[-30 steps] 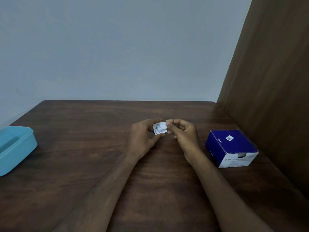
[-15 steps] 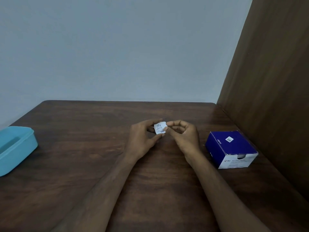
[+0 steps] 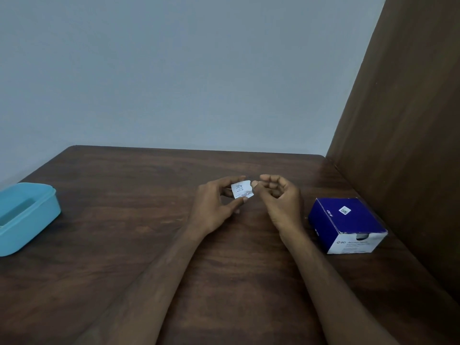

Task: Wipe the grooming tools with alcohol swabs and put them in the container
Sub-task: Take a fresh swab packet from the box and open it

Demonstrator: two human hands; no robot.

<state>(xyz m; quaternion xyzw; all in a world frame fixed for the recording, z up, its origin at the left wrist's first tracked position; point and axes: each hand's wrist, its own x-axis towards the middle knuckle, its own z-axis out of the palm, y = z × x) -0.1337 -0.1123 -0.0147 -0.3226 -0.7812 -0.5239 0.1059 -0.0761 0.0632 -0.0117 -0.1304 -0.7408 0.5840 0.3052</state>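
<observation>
A small white alcohol swab packet with printed text is pinched between the thumb and fingers of my left hand, just above the middle of the dark wooden table. My right hand is beside it on the right, fingers curled, with the thumb and forefinger tips at the packet's right edge; whether they grip it I cannot tell. A light blue plastic container sits open at the table's left edge. No grooming tools are in view.
A dark blue and white box of alcohol swabs stands on the table to the right of my right hand. A brown wooden panel rises along the table's right side. A grey wall is behind the table.
My right hand has eased slightly to the right and opened a little, so it now meets the packet only at its right edge. The left hand keeps hold of the packet.
</observation>
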